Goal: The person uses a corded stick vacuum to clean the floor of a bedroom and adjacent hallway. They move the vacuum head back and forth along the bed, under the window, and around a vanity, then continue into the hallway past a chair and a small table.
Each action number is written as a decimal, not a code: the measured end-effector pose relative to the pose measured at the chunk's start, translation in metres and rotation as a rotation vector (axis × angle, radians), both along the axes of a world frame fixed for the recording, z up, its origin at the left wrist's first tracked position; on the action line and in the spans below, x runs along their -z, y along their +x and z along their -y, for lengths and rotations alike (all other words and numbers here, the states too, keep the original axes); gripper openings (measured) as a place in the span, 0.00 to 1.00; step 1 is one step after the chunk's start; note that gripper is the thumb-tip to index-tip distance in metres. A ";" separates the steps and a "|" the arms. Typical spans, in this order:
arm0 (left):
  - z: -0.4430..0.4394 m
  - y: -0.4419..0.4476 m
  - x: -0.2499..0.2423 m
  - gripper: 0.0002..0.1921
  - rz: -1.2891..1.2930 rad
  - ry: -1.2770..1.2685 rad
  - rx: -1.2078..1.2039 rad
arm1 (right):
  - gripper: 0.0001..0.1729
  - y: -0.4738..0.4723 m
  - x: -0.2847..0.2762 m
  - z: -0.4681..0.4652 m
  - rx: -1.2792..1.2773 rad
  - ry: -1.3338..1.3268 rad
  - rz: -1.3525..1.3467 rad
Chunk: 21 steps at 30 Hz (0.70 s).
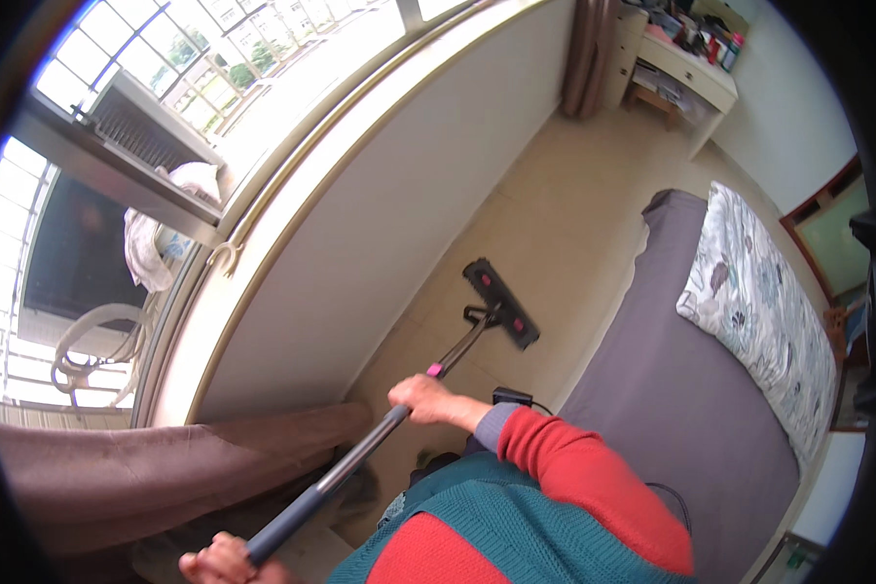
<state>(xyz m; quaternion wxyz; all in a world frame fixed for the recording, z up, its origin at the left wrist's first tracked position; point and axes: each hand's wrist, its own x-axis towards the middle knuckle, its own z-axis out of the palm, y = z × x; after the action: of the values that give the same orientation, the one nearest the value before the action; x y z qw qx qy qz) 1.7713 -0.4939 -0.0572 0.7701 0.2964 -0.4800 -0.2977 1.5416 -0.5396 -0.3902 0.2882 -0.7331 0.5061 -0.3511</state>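
Note:
A flat mop or floor squeegee with a dark, wide head (pixel 501 303) and two pink spots on it rests on the beige tiled floor. Its metal pole runs down to the lower left, past a pink collar (pixel 434 370), to a grey grip (pixel 285 524). My right hand (pixel 421 398) is closed around the pole just below the pink collar. Near the bottom edge, my left hand (pixel 226 561) is wrapped about the end of the grip, partly cut off by the frame.
A low wall with a window ledge (pixel 285 241) runs along the left. On the right stands a bed with a grey sheet (pixel 671 350) and a folded floral quilt (pixel 759 314). A brown curtain (pixel 190 460) hangs lower left. A white desk (pixel 690 66) stands at the far end.

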 end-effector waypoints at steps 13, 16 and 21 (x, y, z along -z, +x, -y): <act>0.019 -0.082 0.020 0.12 0.400 -0.117 0.627 | 0.17 -0.131 0.031 0.007 0.419 0.051 -0.222; 0.041 -0.058 -0.044 0.13 0.476 -0.461 1.120 | 0.14 -0.073 -0.008 -0.025 0.372 0.020 -0.107; 0.030 -0.046 -0.101 0.27 -0.090 -0.577 1.433 | 0.08 0.007 -0.065 -0.075 0.105 0.219 0.206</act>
<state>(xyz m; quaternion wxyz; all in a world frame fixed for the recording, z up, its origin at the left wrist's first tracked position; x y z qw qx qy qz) 1.7252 -0.5242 0.0437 0.4550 -0.3113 -0.5816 -0.5982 1.5485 -0.4649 -0.3256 0.3978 -0.6300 0.5469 -0.3819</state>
